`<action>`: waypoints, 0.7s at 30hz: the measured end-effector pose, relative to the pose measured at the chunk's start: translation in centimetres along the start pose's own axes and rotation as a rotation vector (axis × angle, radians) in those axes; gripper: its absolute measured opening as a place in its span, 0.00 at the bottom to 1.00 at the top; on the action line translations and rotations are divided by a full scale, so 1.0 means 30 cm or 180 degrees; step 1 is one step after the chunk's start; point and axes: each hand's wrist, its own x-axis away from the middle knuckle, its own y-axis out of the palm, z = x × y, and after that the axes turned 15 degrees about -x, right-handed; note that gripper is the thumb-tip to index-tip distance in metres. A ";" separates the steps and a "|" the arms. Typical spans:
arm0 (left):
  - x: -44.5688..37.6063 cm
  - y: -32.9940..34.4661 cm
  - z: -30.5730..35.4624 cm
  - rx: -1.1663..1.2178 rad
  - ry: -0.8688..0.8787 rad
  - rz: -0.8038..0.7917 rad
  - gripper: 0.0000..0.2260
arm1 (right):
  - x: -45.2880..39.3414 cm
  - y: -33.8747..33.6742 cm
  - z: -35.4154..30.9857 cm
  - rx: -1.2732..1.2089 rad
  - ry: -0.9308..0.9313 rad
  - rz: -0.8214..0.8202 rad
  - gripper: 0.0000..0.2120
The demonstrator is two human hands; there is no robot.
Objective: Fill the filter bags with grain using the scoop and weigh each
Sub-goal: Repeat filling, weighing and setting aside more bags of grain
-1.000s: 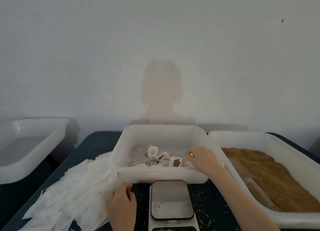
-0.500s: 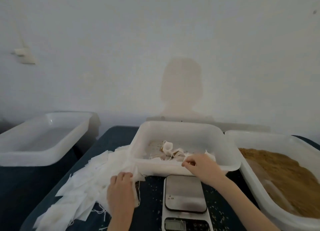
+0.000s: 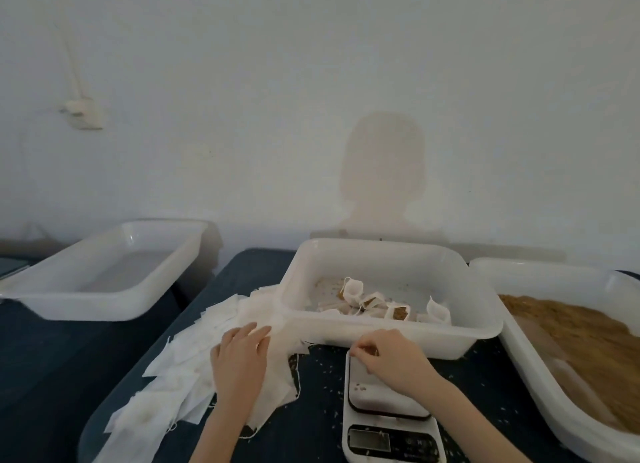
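White filter bags (image 3: 194,369) lie under our left hand (image 3: 239,362), whose fingers (image 3: 254,334) rest flat and nearly straight on the pile. Our right hand (image 3: 394,357) hovers over the scale (image 3: 388,417), its fingers (image 3: 362,348) curled together; we cannot tell if they pinch anything. Filled bags (image 3: 381,305) sit in the middle tub (image 3: 391,331) just behind. Brown grain (image 3: 585,341) fills the right tub (image 3: 540,390). An empty-looking tub (image 3: 104,299) stands well left. Loose grains speckle the dark counter (image 3: 311,421). The scale's display is too blurred to read.

I see bare table (image 3: 467,390) between scale (image 3: 388,410) and grain tub (image 3: 519,351); the middle tub (image 3: 391,334) blocks its far edge.
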 end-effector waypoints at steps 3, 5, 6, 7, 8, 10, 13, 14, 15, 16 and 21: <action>-0.006 -0.045 0.010 0.1589 -0.0239 0.0055 0.10 | 0.002 0.021 -0.007 -0.0079 0.0007 -0.0026 0.10; -0.005 -0.094 0.024 0.2305 -0.0418 -0.0006 0.08 | 0.002 0.030 -0.021 -0.0182 0.0018 -0.0015 0.10; -0.004 -0.116 0.034 0.2514 -0.0477 -0.0062 0.10 | 0.001 0.034 -0.028 -0.0329 0.0042 -0.0013 0.10; -0.003 -0.133 0.043 0.2753 -0.0525 -0.0158 0.10 | -0.002 0.038 -0.035 -0.0551 0.0069 -0.0017 0.10; 0.000 -0.147 0.054 0.3029 -0.0560 -0.0319 0.10 | -0.005 0.041 -0.043 -0.0800 0.0097 -0.0033 0.11; 0.013 -0.168 0.085 0.3544 -0.0574 -0.0781 0.09 | -0.006 0.047 -0.065 -0.1296 0.0155 -0.0138 0.11; 0.040 -0.173 0.142 0.3904 -0.0641 -0.1139 0.09 | 0.005 0.050 -0.100 -0.2221 0.0379 -0.0390 0.10; 0.046 -0.171 0.160 0.3944 -0.0706 -0.1121 0.09 | 0.012 0.049 -0.106 -0.2471 0.0497 -0.0451 0.12; 0.051 -0.167 0.175 0.3988 -0.0797 -0.1096 0.09 | 0.017 0.048 -0.110 -0.2638 0.0595 -0.0472 0.15; 0.052 -0.163 0.188 0.4029 -0.0913 -0.1092 0.09 | 0.021 0.045 -0.111 -0.2765 0.0669 -0.0450 0.17; 0.062 -0.151 0.219 0.4164 -0.1416 -0.1048 0.08 | 0.033 0.011 -0.096 -0.3063 0.0769 -0.0366 0.16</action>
